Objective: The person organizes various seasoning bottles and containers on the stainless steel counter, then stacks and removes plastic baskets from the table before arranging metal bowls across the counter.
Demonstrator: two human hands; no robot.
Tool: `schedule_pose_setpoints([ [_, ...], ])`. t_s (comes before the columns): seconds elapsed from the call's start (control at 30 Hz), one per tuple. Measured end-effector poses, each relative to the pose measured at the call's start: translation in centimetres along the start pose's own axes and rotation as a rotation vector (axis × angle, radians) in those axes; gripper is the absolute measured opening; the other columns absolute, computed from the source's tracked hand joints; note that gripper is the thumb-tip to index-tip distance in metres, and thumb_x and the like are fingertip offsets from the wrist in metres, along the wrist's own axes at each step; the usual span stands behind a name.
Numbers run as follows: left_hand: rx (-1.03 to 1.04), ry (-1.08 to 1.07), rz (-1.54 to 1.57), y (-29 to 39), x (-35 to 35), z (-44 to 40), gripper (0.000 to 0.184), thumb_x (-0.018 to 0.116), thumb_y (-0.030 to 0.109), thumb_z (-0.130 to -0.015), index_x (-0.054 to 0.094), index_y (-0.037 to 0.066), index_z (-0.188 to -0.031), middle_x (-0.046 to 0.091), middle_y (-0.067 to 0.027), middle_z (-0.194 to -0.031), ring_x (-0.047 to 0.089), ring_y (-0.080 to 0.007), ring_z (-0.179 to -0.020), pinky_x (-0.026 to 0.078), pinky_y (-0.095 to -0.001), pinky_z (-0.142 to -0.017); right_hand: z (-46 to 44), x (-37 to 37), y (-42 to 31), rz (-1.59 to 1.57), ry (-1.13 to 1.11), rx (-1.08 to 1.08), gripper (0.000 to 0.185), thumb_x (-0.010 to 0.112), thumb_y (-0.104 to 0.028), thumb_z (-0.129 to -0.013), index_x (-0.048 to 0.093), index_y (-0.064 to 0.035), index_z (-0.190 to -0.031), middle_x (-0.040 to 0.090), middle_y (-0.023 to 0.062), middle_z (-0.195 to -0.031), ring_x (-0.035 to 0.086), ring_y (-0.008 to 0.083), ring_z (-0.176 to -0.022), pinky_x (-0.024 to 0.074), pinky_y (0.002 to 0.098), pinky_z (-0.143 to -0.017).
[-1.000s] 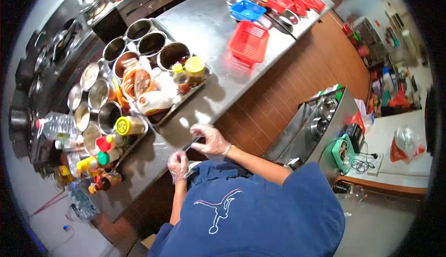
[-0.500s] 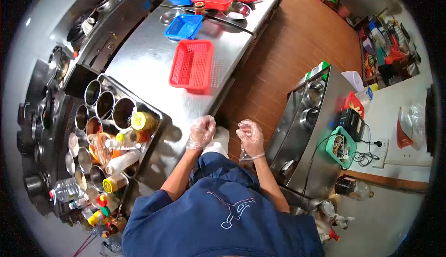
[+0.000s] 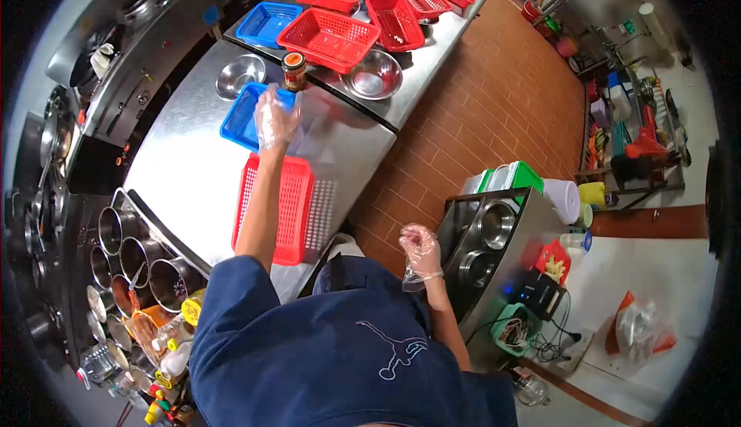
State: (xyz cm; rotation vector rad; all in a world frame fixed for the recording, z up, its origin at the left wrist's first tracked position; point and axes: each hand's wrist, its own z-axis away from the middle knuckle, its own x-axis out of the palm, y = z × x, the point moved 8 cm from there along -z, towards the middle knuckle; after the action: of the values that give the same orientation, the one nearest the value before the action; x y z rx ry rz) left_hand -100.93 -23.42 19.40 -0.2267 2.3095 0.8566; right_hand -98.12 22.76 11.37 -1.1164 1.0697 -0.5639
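Note:
My left hand [image 3: 275,120], in a clear plastic glove, reaches over the right side of a blue basket [image 3: 241,121]. Its fingers are stretched out and hold nothing that I can see; whether they touch the basket is unclear. Just beyond the fingertips stands a jar with a dark lid [image 3: 294,72]. Below my left forearm lies a red perforated basket [image 3: 292,211], partly covered by the arm. My right hand [image 3: 421,251], gloved too, hangs beside the counter with its fingers curled in and nothing visible in them.
Several red baskets [image 3: 328,39], another blue basket [image 3: 266,24] and steel bowls [image 3: 373,76] stand farther along the steel counter [image 3: 181,149]. Pots [image 3: 139,261] and bottles crowd the left. A steel cabinet [image 3: 505,253] stands right, beyond the tiled floor [image 3: 463,118].
My left hand has gone from near my waist forward over the blue basket, its fingers opening out. My right hand stays low at my side. The view has shifted closer to the counter.

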Motion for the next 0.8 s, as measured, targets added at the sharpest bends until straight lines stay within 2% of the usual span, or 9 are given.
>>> schedule_pose_setpoints([
  [0.1,-0.191,-0.174,-0.073,-1.1,5.6,-5.9,0.057,0.080,0.039,-0.077,0.060,-0.002,-0.110,0.067,-0.0269,-0.106,0.065,-0.0440,-0.099,0.052,-0.0508,-0.085,-3.2,-2.0,1.3,-0.047,0.038,0.057,0.025,0.076,-0.005,-0.085,0.065,-0.0016,-0.107,0.068,0.0088,-0.105,0.068,0.0157,-0.093,0.0559,0.0294,-0.082],
  [0.2,-0.222,-0.340,-0.052,-2.5,10.0,-8.5,0.063,0.082,0.044,-0.073,0.058,-0.001,-0.110,0.067,-0.0275,-0.104,0.065,-0.0445,-0.099,0.053,-0.0521,-0.084,-4.7,-2.9,2.6,-0.102,0.063,0.033,0.023,0.076,-0.006,-0.085,0.065,-0.0019,-0.106,0.069,0.0084,-0.103,0.068,0.0159,-0.091,0.0553,0.0294,-0.082],
  [0.27,-0.246,-0.289,-0.114,-3.2,11.8,-8.9,0.063,0.082,0.043,-0.072,0.057,0.000,-0.110,0.068,-0.0264,-0.099,0.067,-0.0434,-0.097,0.053,-0.0514,-0.083,-5.6,-3.3,4.0,-0.085,0.024,0.107,0.021,0.076,-0.007,-0.086,0.066,-0.0018,-0.104,0.069,0.0084,-0.102,0.067,0.0163,-0.091,0.0548,0.0300,-0.081],
  [0.43,-0.265,-0.386,-0.060,-6.4,15.7,-9.0,0.057,0.080,0.038,-0.071,0.058,-0.003,-0.104,0.069,-0.0253,-0.095,0.069,-0.0408,-0.092,0.055,-0.0488,-0.080,-7.1,-4.4,5.3,-0.095,0.009,0.137,0.019,0.076,-0.007,-0.085,0.066,-0.0020,-0.101,0.070,0.0082,-0.099,0.068,0.0164,-0.088,0.0546,0.0313,-0.081],
  [0.53,-0.214,-0.308,0.002,-5.7,15.1,-7.8,0.051,0.082,0.036,-0.069,0.060,-0.002,-0.096,0.068,-0.0235,-0.087,0.068,-0.0405,-0.088,0.055,-0.0470,-0.077,-9.0,-4.2,7.6,-0.176,-0.062,0.164,0.021,0.076,-0.008,-0.086,0.067,-0.0019,-0.103,0.070,0.0081,-0.099,0.068,0.0164,-0.088,0.0545,0.0303,-0.081],
  [0.6,-0.226,-0.274,0.044,-2.7,12.4,-6.6,0.048,0.084,0.035,-0.068,0.062,0.000,-0.092,0.068,-0.0205,-0.085,0.067,-0.0394,-0.083,0.054,-0.0453,-0.074,-10.4,-3.6,8.0,-0.090,-0.110,0.031,0.022,0.075,-0.006,-0.086,0.066,-0.0020,-0.106,0.070,0.0080,-0.100,0.068,0.0164,-0.087,0.0545,0.0301,-0.080],
  [0.67,-0.118,-0.225,0.115,-1.2,11.0,-5.4,0.043,0.086,0.034,-0.066,0.063,0.003,-0.087,0.068,-0.0185,-0.084,0.065,-0.0385,-0.078,0.053,-0.0447,-0.071,-12.6,-2.4,6.9,-0.198,-0.205,0.057,0.022,0.074,-0.003,-0.086,0.066,-0.0026,-0.107,0.070,0.0080,-0.102,0.068,0.0163,-0.089,0.0539,0.0301,-0.082],
  [0.73,-0.171,-0.094,0.221,3.4,6.3,-3.6,0.041,0.085,0.031,-0.065,0.063,0.005,-0.087,0.067,-0.0185,-0.083,0.065,-0.0385,-0.078,0.053,-0.0454,-0.071,-15.1,-1.6,6.0,-0.168,-0.310,0.122,0.023,0.073,-0.001,-0.086,0.065,-0.0032,-0.108,0.069,0.0074,-0.104,0.067,0.0154,-0.094,0.0532,0.0305,-0.086],
  [0.8,-0.427,-0.344,0.185,7.6,3.3,-1.0,0.050,0.084,0.033,-0.071,0.062,0.002,-0.104,0.067,-0.0159,-0.084,0.066,-0.0331,-0.077,0.053,-0.0422,-0.072,-17.4,-0.1,3.5,-0.234,-0.484,0.111,0.025,0.072,-0.001,-0.087,0.064,-0.0038,-0.110,0.068,0.0061,-0.105,0.065,0.0148,-0.097,0.0523,0.0307,-0.089],
])
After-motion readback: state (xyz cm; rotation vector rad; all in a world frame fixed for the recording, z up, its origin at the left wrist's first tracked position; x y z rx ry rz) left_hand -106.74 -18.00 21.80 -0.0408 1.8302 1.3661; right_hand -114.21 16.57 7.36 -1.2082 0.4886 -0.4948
